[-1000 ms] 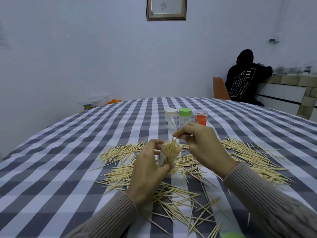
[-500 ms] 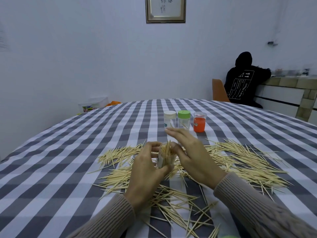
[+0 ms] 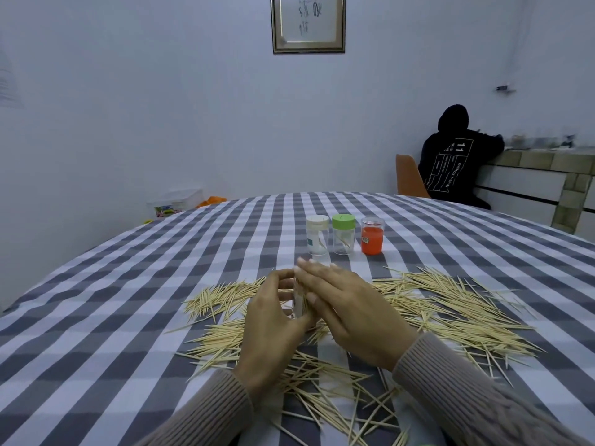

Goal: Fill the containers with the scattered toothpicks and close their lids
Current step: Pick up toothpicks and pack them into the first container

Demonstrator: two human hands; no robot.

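Observation:
My left hand (image 3: 273, 320) grips a small clear container (image 3: 298, 300) packed with toothpicks, held upright over the table. My right hand (image 3: 347, 310) lies flat across its top with straight fingers, pressing the toothpick ends down and hiding most of the container. Loose toothpicks (image 3: 450, 304) are scattered around and under both hands. Behind them stand three containers: one with a cream lid (image 3: 317, 235), one with a green lid (image 3: 344, 234), and a clear one with an orange inside (image 3: 373, 236).
The round table carries a grey and white checked cloth (image 3: 128, 300). A person in a black hoodie (image 3: 457, 162) sits at the back right beside an orange chair (image 3: 407, 177). A plastic box (image 3: 180, 202) lies beyond the table's far left edge.
My right hand has dropped from pinching above the bundle to lying flat on top of it. The toothpick ends that stuck out are now pushed down into the container.

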